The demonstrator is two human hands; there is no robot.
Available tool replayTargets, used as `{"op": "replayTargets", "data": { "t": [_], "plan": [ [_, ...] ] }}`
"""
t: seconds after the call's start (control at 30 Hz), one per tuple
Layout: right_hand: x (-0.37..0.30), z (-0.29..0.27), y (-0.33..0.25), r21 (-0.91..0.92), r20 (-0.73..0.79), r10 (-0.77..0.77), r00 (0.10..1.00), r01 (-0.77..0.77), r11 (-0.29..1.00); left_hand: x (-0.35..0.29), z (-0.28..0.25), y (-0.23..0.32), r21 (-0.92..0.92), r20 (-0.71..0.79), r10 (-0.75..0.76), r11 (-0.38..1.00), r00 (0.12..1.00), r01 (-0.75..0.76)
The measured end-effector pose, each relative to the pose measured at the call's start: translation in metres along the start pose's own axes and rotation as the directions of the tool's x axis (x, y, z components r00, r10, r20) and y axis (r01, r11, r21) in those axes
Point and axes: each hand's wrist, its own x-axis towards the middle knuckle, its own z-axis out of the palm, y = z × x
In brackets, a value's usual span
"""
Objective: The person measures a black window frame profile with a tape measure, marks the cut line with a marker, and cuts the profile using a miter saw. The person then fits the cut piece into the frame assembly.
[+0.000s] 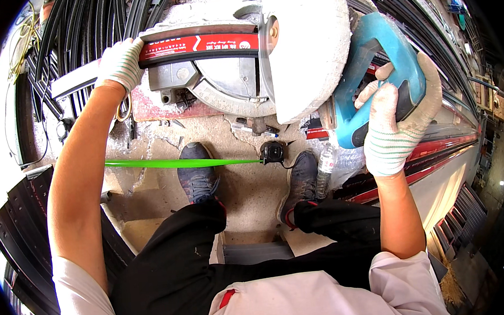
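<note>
My left hand [121, 65], in a white glove with green stripes, is closed over a long metal profile [213, 44] with red and white film on its face. The profile lies across the base [231, 79] of a miter saw, and its right part passes behind the saw's pale round blade guard [311, 46]. My right hand [399, 113], gloved alike, wraps round the saw's blue handle [394, 40]; the trigger is hidden by my fingers. The blade itself is mostly covered by the guard.
A tape measure [273, 151] lies between my shoes with its green blade [175, 162] stretched left across one shoe. A plastic bottle [325, 166] is beside my right shoe. Dark profiles [97, 27] are piled at the far left, more [27, 228] at the near left, and red-filmed ones [441, 148] at right.
</note>
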Motion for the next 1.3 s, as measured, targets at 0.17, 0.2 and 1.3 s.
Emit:
{"op": "replayTargets", "data": {
  "t": [0.17,0.2,1.3],
  "plan": [
    [-0.002,0.000,0.001,0.001,-0.001,-0.001,1.000,0.001,1.000,0.000,0.001,-0.002,0.005,-0.015,0.007,1.000,1.000,-0.007],
    [-0.003,0.000,0.002,0.006,-0.001,0.001,1.000,-0.001,1.000,0.000,0.001,-0.001,0.006,-0.016,0.006,1.000,1.000,-0.006],
    [-0.016,0.002,0.014,0.028,-0.004,-0.030,1.000,0.030,0.999,0.001,-0.003,0.001,0.023,0.027,-0.007,1.000,1.000,0.006]
  ]
}}
